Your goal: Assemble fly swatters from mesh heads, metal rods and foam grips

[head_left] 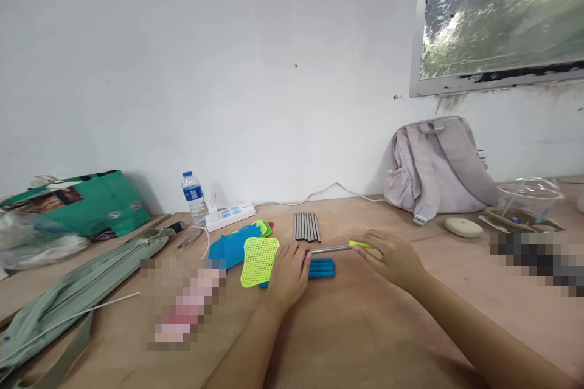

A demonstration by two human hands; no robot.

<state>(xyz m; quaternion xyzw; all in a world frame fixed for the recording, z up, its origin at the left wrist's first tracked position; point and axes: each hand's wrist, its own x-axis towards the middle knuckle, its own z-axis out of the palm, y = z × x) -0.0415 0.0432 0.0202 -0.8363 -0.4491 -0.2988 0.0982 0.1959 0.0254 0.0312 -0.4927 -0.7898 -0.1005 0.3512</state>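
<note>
Silver metal rod (pixel 332 249), spanning from right hand (pixel 393 259), pinching its yellow-green sleeve (pixel 362 244), to curled left hand (pixel 288 270), grip hidden, near blue tubes (pixel 323 268) and perforated swatter head (pixel 258 261); probably mid-fitting, calling next for a straight, steady push.

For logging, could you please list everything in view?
Mesh: 1, yellow, centre
Sheets: several, multicoloured, left
Rods: several, grey, centre
Held rod: 1, grey, centre
Tip: 1, yellow, centre
Tubes: several, blue, centre
Bottle: 1, transparent, left
Power strip: 1, white, left
Bags: 2, green, left
Plastic bag: 1, transparent, left
Backpack: 1, grey, right
Disc: 1, cream, right
Container: 1, transparent, right
Cords: several, white, left, back
Window: 1, grey, right
Wall: 1, white, back
Table: 1, brown, below
Blurs: 2, pink and dark, sides
Hands: 2, bare, centre
</note>
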